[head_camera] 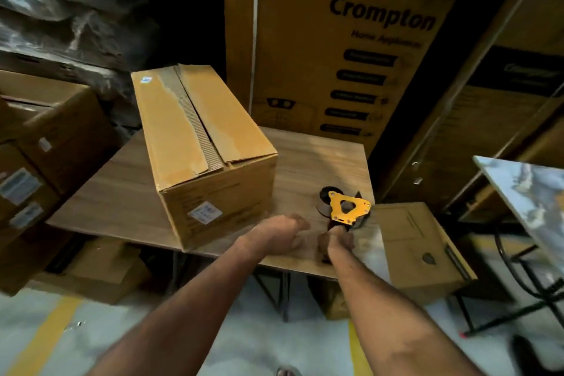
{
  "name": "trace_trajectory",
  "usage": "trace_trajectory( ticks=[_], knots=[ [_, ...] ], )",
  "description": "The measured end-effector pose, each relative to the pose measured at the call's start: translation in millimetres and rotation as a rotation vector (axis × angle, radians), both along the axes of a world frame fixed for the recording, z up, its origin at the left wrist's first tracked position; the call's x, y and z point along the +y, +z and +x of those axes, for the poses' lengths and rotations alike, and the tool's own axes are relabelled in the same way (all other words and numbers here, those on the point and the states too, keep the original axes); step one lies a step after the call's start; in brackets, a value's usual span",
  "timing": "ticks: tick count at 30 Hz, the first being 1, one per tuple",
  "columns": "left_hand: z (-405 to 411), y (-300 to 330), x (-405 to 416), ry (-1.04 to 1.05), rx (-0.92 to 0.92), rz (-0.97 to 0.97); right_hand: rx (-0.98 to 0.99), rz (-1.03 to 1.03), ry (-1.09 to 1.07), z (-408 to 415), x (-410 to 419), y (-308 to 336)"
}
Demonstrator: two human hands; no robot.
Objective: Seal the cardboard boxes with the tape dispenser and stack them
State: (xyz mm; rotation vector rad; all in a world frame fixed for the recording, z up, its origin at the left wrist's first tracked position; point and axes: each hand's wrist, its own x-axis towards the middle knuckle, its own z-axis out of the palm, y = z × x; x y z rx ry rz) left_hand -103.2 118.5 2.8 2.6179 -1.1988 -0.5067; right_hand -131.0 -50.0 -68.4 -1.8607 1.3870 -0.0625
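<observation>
A brown cardboard box (pixel 201 143) stands on the wooden table (pixel 317 162), its top flaps folded down with a strip of bare corrugated board along the seam. To its right lies a yellow tape dispenser (pixel 346 207) with a roll of tape. My right hand (pixel 335 241) grips the dispenser's handle at the table's front edge. My left hand (pixel 280 230) hovers just left of it, near the box's front right corner, fingers loosely curled and holding nothing.
A smaller cardboard box (pixel 421 250) sits lower at the table's right. Stacked boxes (pixel 45 146) crowd the left, and tall printed cartons (pixel 345 49) rise behind the table. A marbled tabletop (pixel 531 201) on a black frame stands at far right.
</observation>
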Motion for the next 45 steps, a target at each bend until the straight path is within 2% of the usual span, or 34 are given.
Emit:
trace_trajectory(
  ticks=[4,9,12,16,18,20,23,26,30,35,40,42,45],
  knots=[
    [11.3,-6.1,-6.2,0.029,0.069,0.046,-0.07,0.214,-0.012,-2.8,-4.9,-7.0],
    [28.3,9.9,-6.6,0.055,0.086,0.051,-0.07,0.218,-0.102,10.2,-16.7,-12.3],
    [44.0,33.6,-11.9,0.101,0.015,-0.078,-0.25,0.208,0.023,23.2,-23.5,3.8],
    [79.1,74.8,-24.8,0.27,-0.241,-0.41,-0.444,0.083,0.118,50.9,-33.0,65.5],
    [100.4,103.1,-33.3,0.338,-0.265,-0.453,-0.545,0.038,0.219,69.4,-35.8,96.6],
    [116.6,133.5,-43.0,0.359,-0.187,-0.451,-0.614,0.062,0.347,83.1,-33.1,120.9],
    [135.2,178.9,-43.2,0.384,-0.035,-0.629,-0.654,0.075,0.529,103.2,-24.5,146.7],
    [146.4,208.5,-31.0,0.355,-0.147,-0.685,-0.64,0.109,0.732,110.3,-10.4,174.7],
    [152.0,206.3,-8.4,0.42,-0.232,-0.776,-0.602,0.13,0.937,115.9,16.7,195.0],
    [168.7,181.8,36.5,0.524,-0.204,-0.83,-0.616,0.203,1.078,127.9,52.1,196.5],
    [194.0,178.7,89.4,0.506,-0.141,-0.908,-0.599,0.306,1.085,150.4,87.6,204.7],
    [209.2,174.8,108.6,0.636,-0.077,-1.074,-0.614,0.351,1.099,163.4,100.8,208.8],
    [246.4,176.0,122.6,1.001,-0.046,-1.308,-0.586,0.394,1.115,183.7,121.9,208.5]
  ],
)
